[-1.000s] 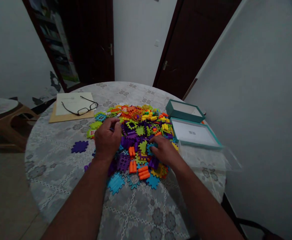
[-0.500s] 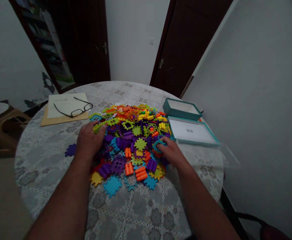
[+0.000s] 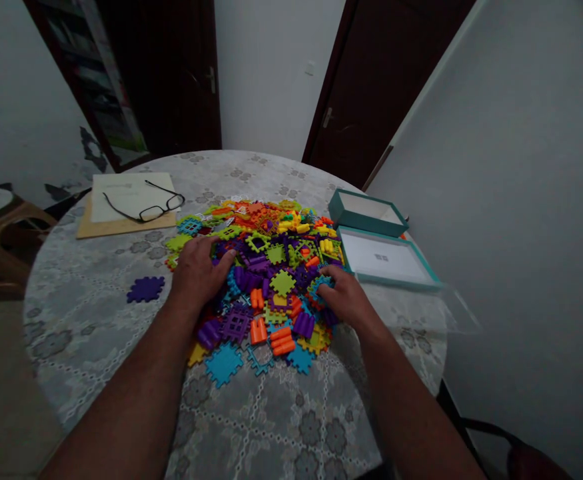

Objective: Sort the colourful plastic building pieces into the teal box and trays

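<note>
A heap of plastic interlocking building tiles [image 3: 282, 283] in lime, purple, blue, orange and yellow covers the table's middle. My left hand [image 3: 198, 270] rests on the heap's left side, palm down, thumb spread from the fingers; the fingertips lie among purple and lime pieces, with nothing visibly gripped. At the right edge of the heap, my right hand [image 3: 346, 297] has thumb and forefinger on a toothed blue tile [image 3: 317, 288]; its other fingers are partly hidden. Short ribbed connectors, orange [image 3: 282, 341] and purple [image 3: 304, 325], lie near the front. A dark purple tile [image 3: 145, 289] lies apart, left of my left hand.
A patterned cloth covers the round table [image 3: 251, 433]. Black-framed glasses [image 3: 151, 213] lie on papers [image 3: 104, 207] at the left. Two teal-and-white box parts [image 3: 368, 213] sit at the right, beside a clear plastic sheet [image 3: 458, 310]. A brown stool [image 3: 8, 250] stands left.
My left hand has shifted right, farther onto the heap, uncovering the dark purple tile and lime pieces at the left edge. My right hand stays at the blue tile. The view has shifted slightly.
</note>
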`<state>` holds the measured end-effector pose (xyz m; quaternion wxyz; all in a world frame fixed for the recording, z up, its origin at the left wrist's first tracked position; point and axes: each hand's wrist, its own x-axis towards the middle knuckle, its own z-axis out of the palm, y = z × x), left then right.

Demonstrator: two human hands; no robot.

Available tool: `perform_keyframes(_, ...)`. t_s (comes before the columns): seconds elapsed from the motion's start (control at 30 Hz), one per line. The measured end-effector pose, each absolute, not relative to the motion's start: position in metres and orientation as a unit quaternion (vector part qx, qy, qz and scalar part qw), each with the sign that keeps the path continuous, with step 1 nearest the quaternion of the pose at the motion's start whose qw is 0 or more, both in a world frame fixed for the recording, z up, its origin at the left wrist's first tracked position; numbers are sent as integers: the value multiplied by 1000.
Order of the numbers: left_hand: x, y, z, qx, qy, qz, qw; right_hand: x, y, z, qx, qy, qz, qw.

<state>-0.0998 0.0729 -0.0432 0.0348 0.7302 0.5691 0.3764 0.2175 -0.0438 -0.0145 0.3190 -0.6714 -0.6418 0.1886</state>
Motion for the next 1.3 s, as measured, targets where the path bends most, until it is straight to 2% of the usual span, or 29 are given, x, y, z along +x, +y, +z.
perform_keyframes(0.1, -95, 63, -31, 732, 550, 402, 16, 210, -38, -15, -632, -701, 139, 299)
perform_keyframes(0.23, -80, 38, -11, 771, 463, 436, 7, 203, -29, -20, -608, -729, 133, 285)
perform_keyframes(0.47, -30, -4, -15, 879, 321, 344, 75, 209, -26, -29, -623, -712, 160, 282)
perform_keyframes(0.67, -12, -16, -20, 911, 326, 243, 67, 211, -26, -34, -592, -724, 167, 312)
perform_keyframes(0.97, -12, -13, -26, 900, 338, 264, 76, 207, -34, -26, -624, -673, 212, 335)
perform_keyframes(1.07, -12, -12, -27, 901, 342, 260, 66, 206, -35, -25, -614, -689, 187, 336)
perform_keyframes(1.3, -11, -12, -26, 898, 365, 242, 45, 201, -34, -23, -618, -711, 177, 284)
